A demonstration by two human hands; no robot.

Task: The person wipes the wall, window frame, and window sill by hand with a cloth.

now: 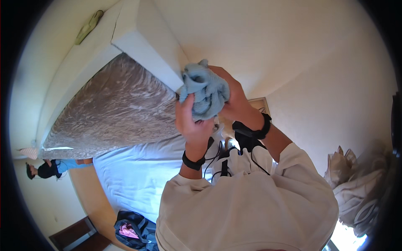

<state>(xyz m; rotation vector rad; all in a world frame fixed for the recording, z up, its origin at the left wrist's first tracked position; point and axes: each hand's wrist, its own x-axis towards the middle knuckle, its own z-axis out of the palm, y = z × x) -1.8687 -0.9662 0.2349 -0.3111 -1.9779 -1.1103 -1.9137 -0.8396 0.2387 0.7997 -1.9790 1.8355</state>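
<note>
We see the big mattress [113,108] tilted up off the bed [130,175], its white box edge [146,46] running to a corner that touches our blue cloth [206,93]. Bare wall lies open to the right. Our left hand [193,121] has its fingers clamped on the cloth from below, and our right hand [234,98] has its fingers wrapped round it from behind. A dark bag [134,230] sits on the floor beside the bed.

Blue cloth [205,90] hides fingers of both hands.
</note>
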